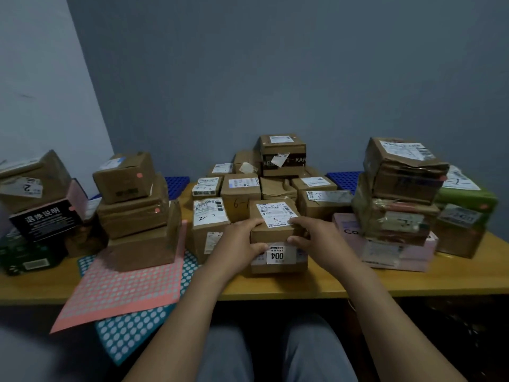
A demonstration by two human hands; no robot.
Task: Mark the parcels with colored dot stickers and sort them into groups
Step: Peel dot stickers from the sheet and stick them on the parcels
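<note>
A small brown cardboard parcel point(275, 232) with a white "004" label on its front stands near the front edge of the wooden table point(275, 285). My left hand point(239, 238) grips its left side, thumb on the front face and fingers over the top edge. My right hand point(311, 232) grips its right side the same way. A pink sheet of dot stickers point(124, 282) lies at the left, hanging over the table's front edge, on top of a teal dot sheet point(129, 332).
A stack of brown boxes point(132, 205) with pink dots stands at the left beside dark boxes point(41, 221). Several unsorted parcels point(264, 186) crowd the middle back. At the right a tall stack point(399, 194) rests on a pink box, with a green parcel point(465, 197) behind.
</note>
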